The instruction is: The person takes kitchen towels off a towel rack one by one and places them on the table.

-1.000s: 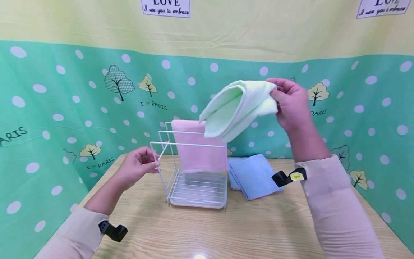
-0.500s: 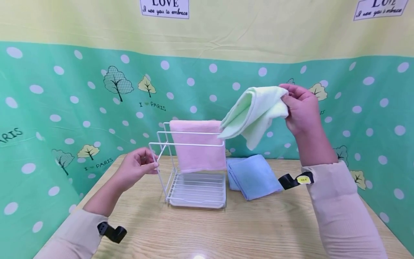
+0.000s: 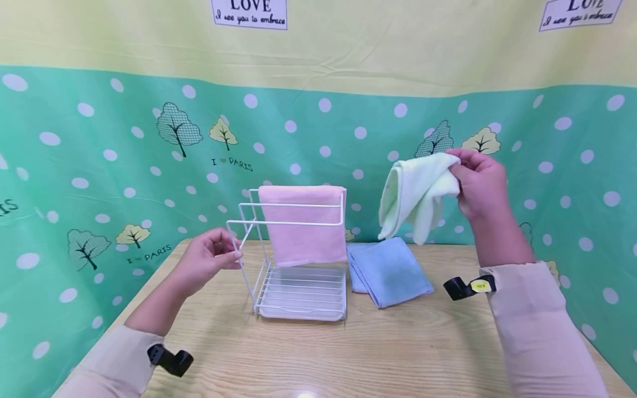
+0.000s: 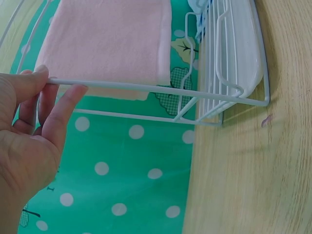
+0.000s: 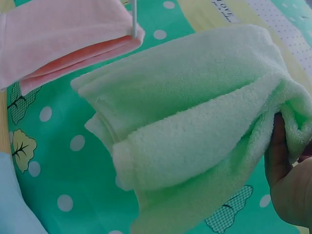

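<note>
A white wire rack [image 3: 302, 305] stands on the table, and my left hand [image 3: 211, 255] pinches its near left upright. In the left wrist view, thumb and fingers close on that thin bar [image 4: 131, 87]. Over the rack's rear rail hangs a folded pink towel [image 3: 303, 237]. My right hand [image 3: 481, 185] is raised to the right of the rack, pinching a pale green towel [image 3: 420, 190] by its corner. The green towel droops in folds, apart from the rack. Part of the right hand's grip is hidden by cloth in the right wrist view.
A folded blue towel [image 3: 390, 272] lies on the wooden table [image 3: 388, 354], just right of the rack. Behind the table hangs a green and yellow printed curtain [image 3: 308, 121]. A white tray [image 3: 303, 316] sits in the rack's base.
My right hand has moved right and down, carrying the green towel away from the rack to above the blue towel. The left hand keeps its hold on the rack.
</note>
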The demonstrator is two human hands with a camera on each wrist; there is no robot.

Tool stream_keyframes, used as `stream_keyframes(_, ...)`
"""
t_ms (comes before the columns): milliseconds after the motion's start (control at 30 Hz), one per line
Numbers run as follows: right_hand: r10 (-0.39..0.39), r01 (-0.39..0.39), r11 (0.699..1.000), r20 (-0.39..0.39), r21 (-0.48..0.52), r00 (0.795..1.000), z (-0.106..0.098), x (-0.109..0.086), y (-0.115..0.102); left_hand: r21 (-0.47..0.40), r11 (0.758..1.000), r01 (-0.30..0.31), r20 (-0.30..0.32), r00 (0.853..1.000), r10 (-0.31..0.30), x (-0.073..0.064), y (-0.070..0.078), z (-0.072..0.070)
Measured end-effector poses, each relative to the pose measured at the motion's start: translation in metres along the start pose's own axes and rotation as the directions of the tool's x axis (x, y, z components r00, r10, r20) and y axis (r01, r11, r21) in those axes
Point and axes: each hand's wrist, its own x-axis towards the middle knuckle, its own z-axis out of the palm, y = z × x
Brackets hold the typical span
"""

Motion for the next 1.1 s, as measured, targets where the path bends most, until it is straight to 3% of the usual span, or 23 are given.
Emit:
stream_keyframes(167,-0.005,0.005,0.999,-0.003,-0.040,1.000,-0.008,-0.001,0.009,-0.007,1.000,0.003,0.002,1.000,-0.003,0.000,-0.001,0.000)
stream_keyframes(400,0.048,-0.051,0.996,-0.044,-0.069,0.998,-0.017,-0.004,0.020,-0.009,1.000,0.017,0.000,1.000,-0.017,-0.001,0.000,0.001)
stream_keyframes(667,0.145,-0.158,0.985,-0.164,-0.070,0.976,-0.032,-0.005,0.043,-0.006,1.000,0.017,-0.007,1.000,-0.017,-0.003,0.001,-0.001)
stream_keyframes(1100,0.253,-0.216,0.964,-0.283,0.157,0.925,-0.066,-0.005,0.094,-0.001,1.000,0.023,-0.013,1.000,-0.023,-0.001,0.000,0.002)
